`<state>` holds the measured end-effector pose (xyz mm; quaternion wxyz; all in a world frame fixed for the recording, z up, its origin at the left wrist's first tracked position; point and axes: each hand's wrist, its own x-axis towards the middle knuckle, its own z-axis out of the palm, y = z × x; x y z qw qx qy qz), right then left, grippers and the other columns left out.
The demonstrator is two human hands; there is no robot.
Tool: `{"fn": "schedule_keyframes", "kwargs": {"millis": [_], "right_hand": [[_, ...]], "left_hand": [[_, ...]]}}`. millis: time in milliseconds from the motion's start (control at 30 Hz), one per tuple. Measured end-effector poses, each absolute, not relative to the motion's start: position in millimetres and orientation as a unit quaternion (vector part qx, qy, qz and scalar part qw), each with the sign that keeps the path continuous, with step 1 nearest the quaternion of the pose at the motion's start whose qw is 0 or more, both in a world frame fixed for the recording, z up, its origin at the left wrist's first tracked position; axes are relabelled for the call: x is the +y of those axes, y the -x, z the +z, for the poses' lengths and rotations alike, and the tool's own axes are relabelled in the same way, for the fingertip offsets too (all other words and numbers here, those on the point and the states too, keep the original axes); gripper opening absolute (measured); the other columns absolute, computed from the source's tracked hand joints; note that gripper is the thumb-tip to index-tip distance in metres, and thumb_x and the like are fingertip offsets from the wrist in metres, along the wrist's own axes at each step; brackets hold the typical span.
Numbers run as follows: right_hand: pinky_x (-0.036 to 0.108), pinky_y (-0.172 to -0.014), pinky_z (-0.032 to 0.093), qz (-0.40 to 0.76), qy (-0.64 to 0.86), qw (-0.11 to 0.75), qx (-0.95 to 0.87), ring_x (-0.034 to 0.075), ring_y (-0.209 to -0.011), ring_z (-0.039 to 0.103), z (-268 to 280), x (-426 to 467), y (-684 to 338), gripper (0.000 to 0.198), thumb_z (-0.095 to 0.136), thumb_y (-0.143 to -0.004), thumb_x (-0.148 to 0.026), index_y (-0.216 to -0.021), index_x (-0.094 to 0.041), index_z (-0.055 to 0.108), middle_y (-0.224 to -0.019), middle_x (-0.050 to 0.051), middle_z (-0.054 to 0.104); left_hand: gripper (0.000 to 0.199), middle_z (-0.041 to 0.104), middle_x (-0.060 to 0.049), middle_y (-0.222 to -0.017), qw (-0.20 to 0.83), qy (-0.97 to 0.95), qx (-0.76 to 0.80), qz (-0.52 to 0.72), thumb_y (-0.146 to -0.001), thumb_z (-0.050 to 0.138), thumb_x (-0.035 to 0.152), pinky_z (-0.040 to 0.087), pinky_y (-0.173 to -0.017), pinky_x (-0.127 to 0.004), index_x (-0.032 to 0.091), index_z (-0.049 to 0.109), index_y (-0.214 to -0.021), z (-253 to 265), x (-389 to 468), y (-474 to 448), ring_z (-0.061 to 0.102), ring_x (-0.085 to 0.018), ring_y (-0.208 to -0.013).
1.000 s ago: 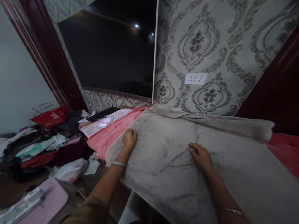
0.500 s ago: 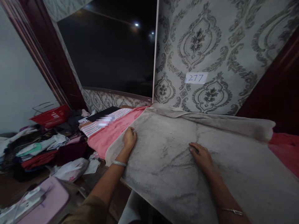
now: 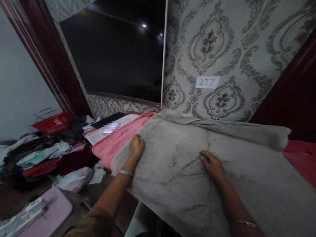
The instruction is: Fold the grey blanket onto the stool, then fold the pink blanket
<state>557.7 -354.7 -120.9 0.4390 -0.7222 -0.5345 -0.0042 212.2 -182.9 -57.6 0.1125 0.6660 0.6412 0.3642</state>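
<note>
A large grey plush blanket (image 3: 168, 158) lies spread before me, wrinkled in the middle, with a folded strip along its far side. My left hand (image 3: 137, 145) rests on it near its left edge, fingers curled in; whether fabric is pinched under them is hidden. Farther right, my right hand (image 3: 212, 164) lies on the blanket with its fingers stretched out and the thumb a little apart, holding nothing. Pink cloth (image 3: 116, 144) with a striped band shows beyond the blanket's left edge.
Piled clothes (image 3: 44, 158) and a red basket (image 3: 54, 122) are on the left. A pink stool or box (image 3: 58, 207) carries a white power strip (image 3: 24, 217). Behind stands a dark television (image 3: 118, 52) against patterned wallpaper, with a paper marked 277 (image 3: 207, 82).
</note>
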Motion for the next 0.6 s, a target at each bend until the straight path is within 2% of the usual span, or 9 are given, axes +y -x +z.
{"fn": "schedule_keyframes", "kwargs": {"millis": [133, 400, 600], "right_hand": [[0.047, -0.106, 0.045, -0.003, 0.725, 0.431, -0.537, 0.027, -0.115, 0.063, -122.1, -354.1, -559.0, 0.039, 0.051, -0.078, -0.041, -0.101, -0.021, 0.075, -0.118, 0.011, 0.072], [0.049, -0.106, 0.044, -0.007, 0.728, 0.426, -0.537, 0.029, -0.116, 0.063, -123.6, -353.3, -559.5, 0.041, 0.049, -0.079, -0.040, -0.103, -0.020, 0.075, -0.118, 0.011, 0.072], [0.049, -0.106, 0.045, -0.002, 0.724, 0.428, -0.540, 0.028, -0.115, 0.063, -122.4, -353.9, -560.0, 0.039, 0.050, -0.080, -0.038, -0.103, -0.019, 0.075, -0.117, 0.012, 0.072]], "left_hand": [[0.025, 0.068, -0.007, -0.099, 0.111, -0.669, 0.638, 0.365, -0.087, 0.055, 0.021, 0.048, -0.081, -0.032, 0.021, 0.053, -0.111, -56.7, -184.7, -212.2, 0.065, -0.022, -0.094], [0.015, 0.068, -0.007, -0.101, 0.106, -0.682, 0.625, 0.365, -0.085, 0.053, 0.018, 0.047, -0.087, -0.033, 0.022, 0.056, -0.100, -53.8, -187.3, -212.5, 0.064, -0.022, -0.097], [0.022, 0.070, -0.010, -0.106, 0.108, -0.676, 0.635, 0.359, -0.086, 0.053, 0.019, 0.049, -0.089, -0.036, 0.019, 0.059, -0.108, -55.3, -184.9, -212.7, 0.065, -0.024, -0.101]]}}
